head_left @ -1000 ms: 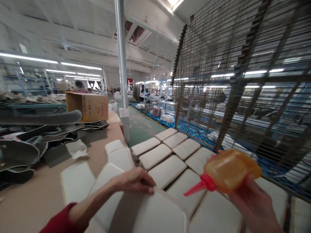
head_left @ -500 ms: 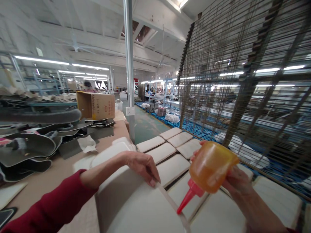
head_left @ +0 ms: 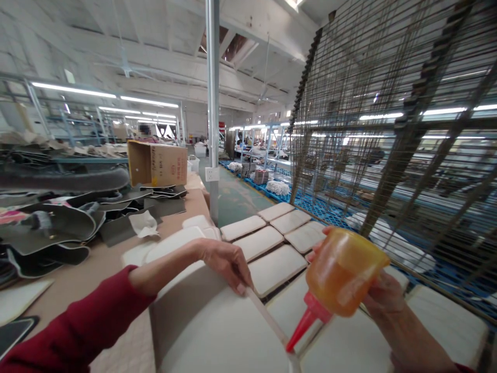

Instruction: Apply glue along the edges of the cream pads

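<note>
My left hand [head_left: 225,263] is closed on the far edge of a large off-white panel [head_left: 217,326], thumb and fingers pinching its rim. A squeeze bottle of amber liquid [head_left: 341,272] is tipped nozzle-down in my right hand [head_left: 382,295], with the fingers wrapped round its far side. Its red nozzle [head_left: 306,324] points at the panel's right edge strip, and the tip looks to be touching it. Whether liquid is coming out is too small to see.
Rows of off-white padded pieces [head_left: 277,267] lie beyond the panel and to the right. A wire rack [head_left: 357,103] rises at the right. On the brown table [head_left: 116,280] at left are dark cut pieces [head_left: 50,223] and an open cardboard box [head_left: 166,163]. A metal post [head_left: 213,103] stands ahead.
The nozzle tip has shifted slightly toward me along the panel's edge. My left hand keeps its pinch. The whole view has turned a little to the left.
</note>
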Demonstrator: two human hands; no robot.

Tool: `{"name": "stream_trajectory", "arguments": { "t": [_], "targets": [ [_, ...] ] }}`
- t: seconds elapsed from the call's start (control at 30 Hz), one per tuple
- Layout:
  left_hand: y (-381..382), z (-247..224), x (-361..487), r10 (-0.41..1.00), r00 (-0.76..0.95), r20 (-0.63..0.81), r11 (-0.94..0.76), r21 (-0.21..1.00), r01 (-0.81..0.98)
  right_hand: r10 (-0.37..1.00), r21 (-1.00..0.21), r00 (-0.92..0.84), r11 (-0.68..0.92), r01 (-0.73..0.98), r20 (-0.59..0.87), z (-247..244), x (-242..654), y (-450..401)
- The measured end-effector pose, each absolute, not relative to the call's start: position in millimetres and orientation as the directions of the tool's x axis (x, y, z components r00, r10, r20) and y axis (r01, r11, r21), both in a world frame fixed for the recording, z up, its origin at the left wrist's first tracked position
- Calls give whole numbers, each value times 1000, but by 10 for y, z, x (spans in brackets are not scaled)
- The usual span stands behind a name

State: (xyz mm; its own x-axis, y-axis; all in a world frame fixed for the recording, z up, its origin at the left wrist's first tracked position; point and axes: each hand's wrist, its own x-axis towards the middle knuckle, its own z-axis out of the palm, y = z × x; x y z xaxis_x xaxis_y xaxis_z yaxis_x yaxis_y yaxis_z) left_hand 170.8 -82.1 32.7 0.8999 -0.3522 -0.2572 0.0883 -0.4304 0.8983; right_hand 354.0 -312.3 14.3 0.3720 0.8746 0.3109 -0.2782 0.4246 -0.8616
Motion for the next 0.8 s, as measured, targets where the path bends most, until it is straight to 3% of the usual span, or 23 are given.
{"name": "stream_trajectory", "arguments": {
  "t": [0.07,0.2,0.4,0.53,0.63,0.8],
  "targets": [
    [-811,325,1699,-347,903,-251,-429,899,86,858,-852,425,432,-295,288,149,3523,-3117],
    [-806,339,1685,-351,903,-247,-425,902,81,874,-861,369,429,-273,318,121,3551,-3114],
    [-775,335,1613,-304,926,-223,-421,904,80,828,-868,538,375,-326,156,84,3458,-3196],
    [-715,323,1537,-270,943,-195,-427,902,65,732,-858,662,437,-270,165,86,3389,-3265],
    [-673,307,1478,-226,960,-164,-425,904,54,730,-886,667,398,-236,151,-20,3421,-3334],
    [-626,253,1396,-166,972,-168,-430,899,82,665,-915,691,404,-12,285,-356,3520,-3403]
  ]
}}
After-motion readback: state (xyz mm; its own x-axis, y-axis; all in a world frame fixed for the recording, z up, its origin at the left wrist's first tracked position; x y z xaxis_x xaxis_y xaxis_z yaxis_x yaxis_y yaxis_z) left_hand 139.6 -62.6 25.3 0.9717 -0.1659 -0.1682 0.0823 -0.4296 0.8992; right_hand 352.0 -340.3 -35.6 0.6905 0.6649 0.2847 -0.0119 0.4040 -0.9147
